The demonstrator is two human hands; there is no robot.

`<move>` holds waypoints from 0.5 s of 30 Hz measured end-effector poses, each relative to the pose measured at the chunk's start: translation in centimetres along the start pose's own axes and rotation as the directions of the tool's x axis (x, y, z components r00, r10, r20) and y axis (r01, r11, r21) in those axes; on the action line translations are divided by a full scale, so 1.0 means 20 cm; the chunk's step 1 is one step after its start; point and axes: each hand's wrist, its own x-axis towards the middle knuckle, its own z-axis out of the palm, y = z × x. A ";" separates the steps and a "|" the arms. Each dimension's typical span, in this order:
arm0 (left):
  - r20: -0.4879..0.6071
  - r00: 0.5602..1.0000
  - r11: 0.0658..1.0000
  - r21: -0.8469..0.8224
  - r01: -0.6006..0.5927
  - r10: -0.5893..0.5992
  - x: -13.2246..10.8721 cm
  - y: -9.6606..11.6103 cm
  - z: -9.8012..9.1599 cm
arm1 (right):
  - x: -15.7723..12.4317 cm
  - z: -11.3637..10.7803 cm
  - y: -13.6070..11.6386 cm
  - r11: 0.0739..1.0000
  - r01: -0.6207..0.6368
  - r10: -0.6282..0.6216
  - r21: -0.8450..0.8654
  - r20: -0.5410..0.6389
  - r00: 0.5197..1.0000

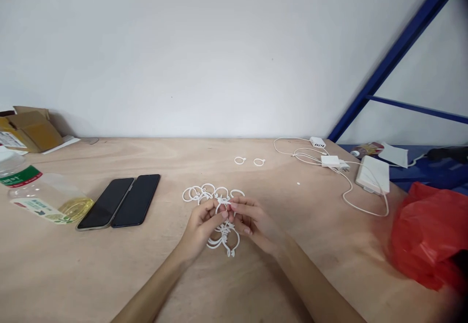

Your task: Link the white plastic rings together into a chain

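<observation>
A white plastic ring (217,209) is pinched between my two hands, just above the table. My left hand (202,224) grips its left side with thumb and fingers closed. From the right, my right hand (253,218) closes thumb and forefinger on the ring's small end piece. Beyond my fingers lies a loose group of white rings (208,188), partly overlapping. Nearer to me, below both hands, sits a pile of similar rings (234,245) with small knobbed ends. My fingers hide part of both groups.
Two separate rings (240,160) lie farther back. Two phones (136,201) and a bottle lying over with yellow liquid (76,209) are on the left, a cardboard box (34,130) behind. White chargers and cables (331,161) and a red plastic bag (427,235) are on the right.
</observation>
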 end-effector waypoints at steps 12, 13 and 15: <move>0.130 0.985 0.931 -0.332 0.150 -0.112 -0.02 0.02 0.05 | -0.01 0.04 0.09 0.959 0.016 -0.032 0.284 0.049 0.998; 0.129 0.986 0.931 -0.335 0.143 -0.105 -0.02 0.02 0.05 | 0.00 0.05 0.11 0.942 0.037 -0.052 0.333 0.036 0.998; 0.097 0.992 0.932 -0.345 0.109 -0.081 -0.01 0.02 0.05 | 0.01 0.06 0.13 0.899 0.064 -0.073 0.433 0.004 0.997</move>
